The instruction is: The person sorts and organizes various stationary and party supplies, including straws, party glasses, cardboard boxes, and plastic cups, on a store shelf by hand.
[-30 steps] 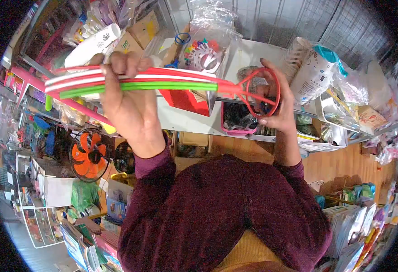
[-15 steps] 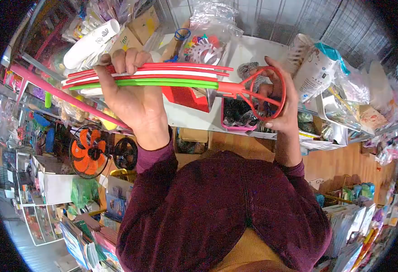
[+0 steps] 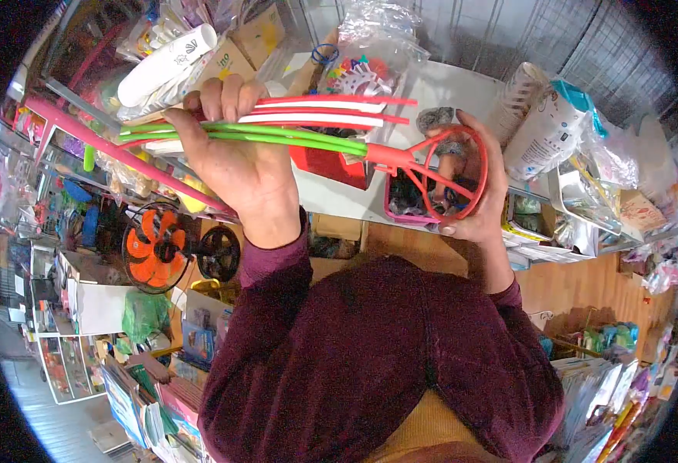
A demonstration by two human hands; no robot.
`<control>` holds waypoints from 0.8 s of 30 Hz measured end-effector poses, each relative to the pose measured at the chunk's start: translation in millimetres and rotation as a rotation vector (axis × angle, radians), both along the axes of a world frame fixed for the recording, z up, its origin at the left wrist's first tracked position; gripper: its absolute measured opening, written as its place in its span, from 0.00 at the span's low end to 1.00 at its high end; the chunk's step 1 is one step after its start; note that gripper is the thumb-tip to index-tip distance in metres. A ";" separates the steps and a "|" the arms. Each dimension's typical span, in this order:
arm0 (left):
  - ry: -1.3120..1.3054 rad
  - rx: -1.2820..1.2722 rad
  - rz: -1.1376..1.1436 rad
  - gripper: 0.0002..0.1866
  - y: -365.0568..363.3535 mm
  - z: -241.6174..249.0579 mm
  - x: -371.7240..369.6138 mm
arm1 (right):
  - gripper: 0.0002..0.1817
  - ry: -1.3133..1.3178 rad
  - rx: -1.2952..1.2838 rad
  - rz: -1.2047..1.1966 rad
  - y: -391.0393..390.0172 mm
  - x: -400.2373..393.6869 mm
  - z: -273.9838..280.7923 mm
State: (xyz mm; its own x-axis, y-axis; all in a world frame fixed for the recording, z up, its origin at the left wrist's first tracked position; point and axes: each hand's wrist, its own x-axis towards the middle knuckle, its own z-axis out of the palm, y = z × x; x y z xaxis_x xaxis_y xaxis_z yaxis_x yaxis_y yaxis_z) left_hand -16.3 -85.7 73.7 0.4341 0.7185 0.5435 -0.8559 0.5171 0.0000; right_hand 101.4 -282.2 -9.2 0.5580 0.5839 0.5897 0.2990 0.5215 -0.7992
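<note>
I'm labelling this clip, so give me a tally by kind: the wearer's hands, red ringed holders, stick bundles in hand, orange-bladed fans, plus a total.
Hands: 2 (left hand, right hand)
Red ringed holder: 1
Stick bundle: 1
Orange-bladed fan: 1
Total: 5

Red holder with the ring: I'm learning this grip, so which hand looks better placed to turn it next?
Likely the right hand: it curls round the outside of the red holder's ring. The left hand is occupied gripping the bundle of sticks, well away from the ring.
</note>
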 end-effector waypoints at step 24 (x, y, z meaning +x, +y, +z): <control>0.114 0.080 0.147 0.16 34.4 -12.5 -19.8 | 0.60 0.055 -0.035 -0.041 -7.4 12.3 1.5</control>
State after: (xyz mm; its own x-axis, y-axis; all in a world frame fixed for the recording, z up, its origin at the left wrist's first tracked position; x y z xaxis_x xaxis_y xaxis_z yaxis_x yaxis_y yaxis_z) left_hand -36.1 -51.3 61.2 0.3898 0.7350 0.5548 -0.9142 0.3812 0.1373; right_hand 113.7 -289.6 -7.7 0.6129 0.5793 0.5373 0.2751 0.4811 -0.8324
